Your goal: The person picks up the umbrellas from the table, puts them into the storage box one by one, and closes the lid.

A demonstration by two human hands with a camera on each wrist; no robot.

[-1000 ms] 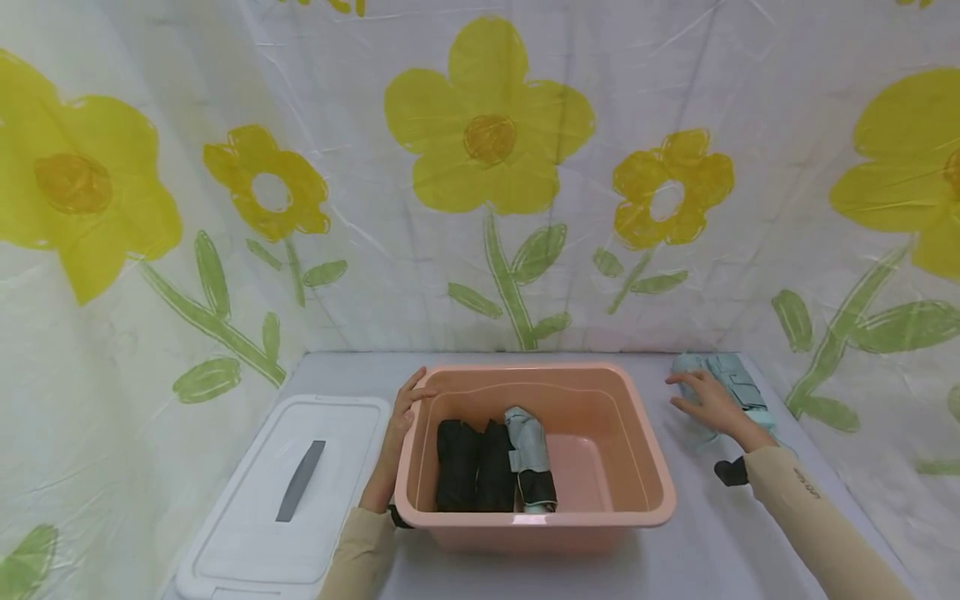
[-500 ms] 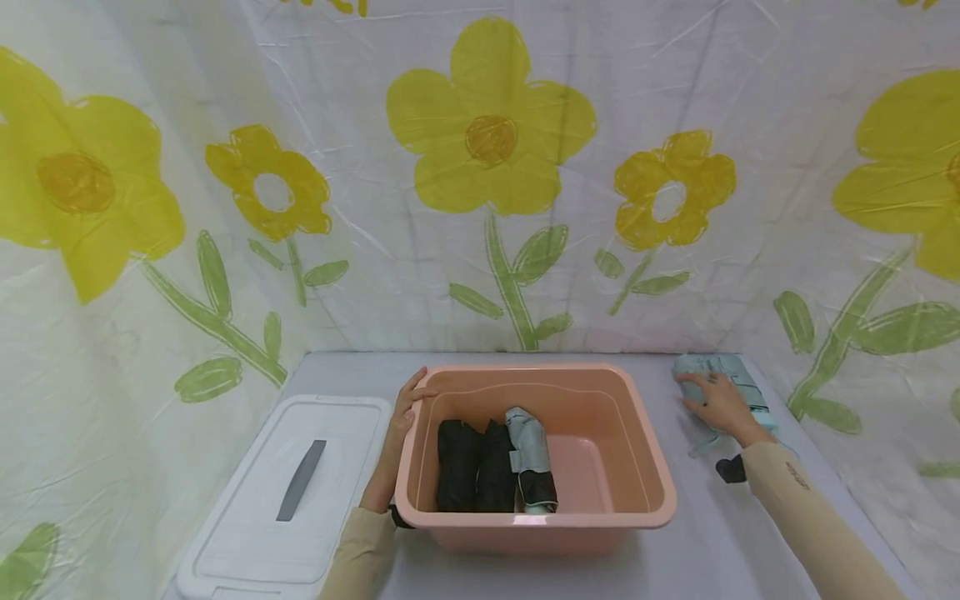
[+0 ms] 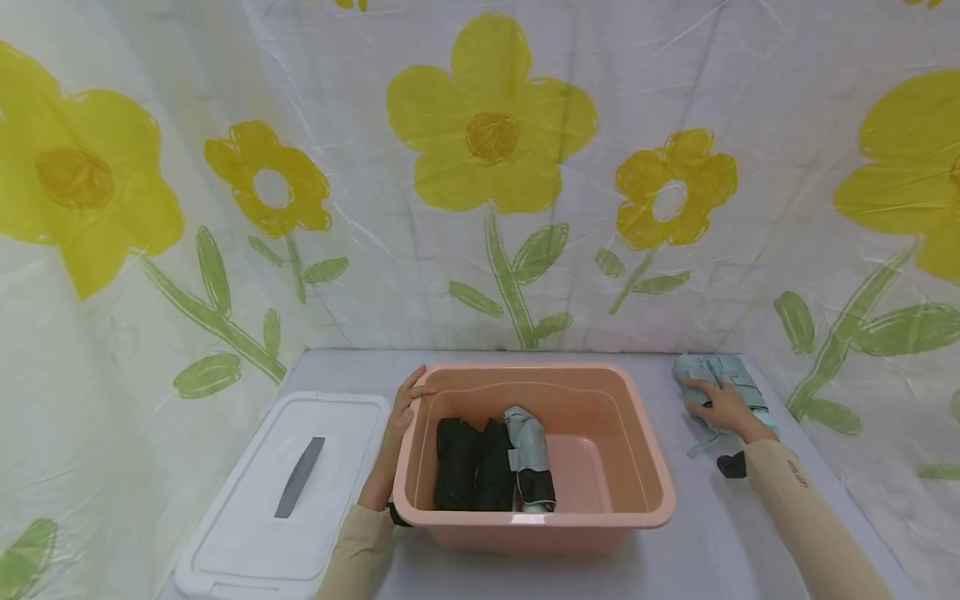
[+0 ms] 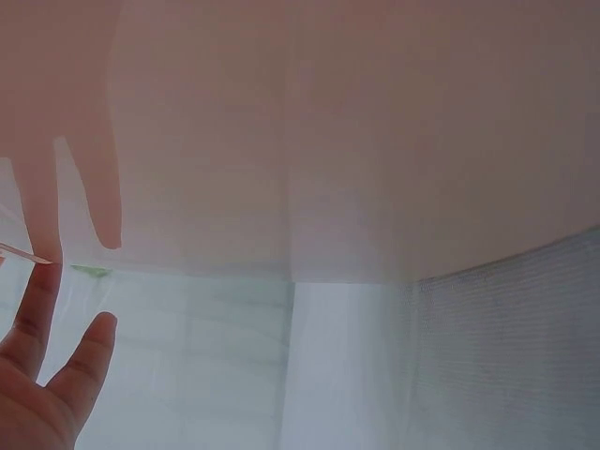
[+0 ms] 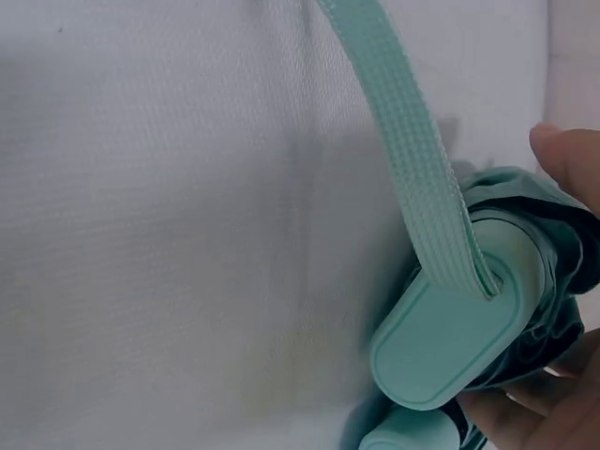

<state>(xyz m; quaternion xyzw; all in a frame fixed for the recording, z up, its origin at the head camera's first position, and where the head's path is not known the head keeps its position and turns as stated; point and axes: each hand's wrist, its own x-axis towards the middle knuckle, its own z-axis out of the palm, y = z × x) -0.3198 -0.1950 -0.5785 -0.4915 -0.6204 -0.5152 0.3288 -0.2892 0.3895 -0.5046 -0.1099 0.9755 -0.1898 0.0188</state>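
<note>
My right hand (image 3: pixel 723 407) grips a folded pale teal umbrella (image 3: pixel 692 367) on the table's far right. In the right wrist view, its thumb and fingers lie on opposite sides of the umbrella, below a flat teal handle (image 5: pixel 459 319) with a woven strap (image 5: pixel 412 150). A second teal umbrella handle (image 5: pixel 412 431) shows right beside it. My left hand (image 3: pixel 403 408) rests at the left rim of a peach plastic bin (image 3: pixel 652 467), its fingers extended against the wall. Inside the bin's left half lie two black folded umbrellas (image 3: pixel 457 467) and a grey one with a black band (image 3: pixel 528 446).
To the bin's left lies a white lid (image 3: pixel 232 500) with a grey handle (image 3: pixel 300 477). The table (image 3: pixel 675 550) has a pale cover. Behind it hangs a white curtain (image 3: pixel 360 275) printed with yellow flowers.
My right hand has come down from over the teal umbrellas and closed around one of them. My left hand stays at the bin's rim, and the bin's contents look unchanged.
</note>
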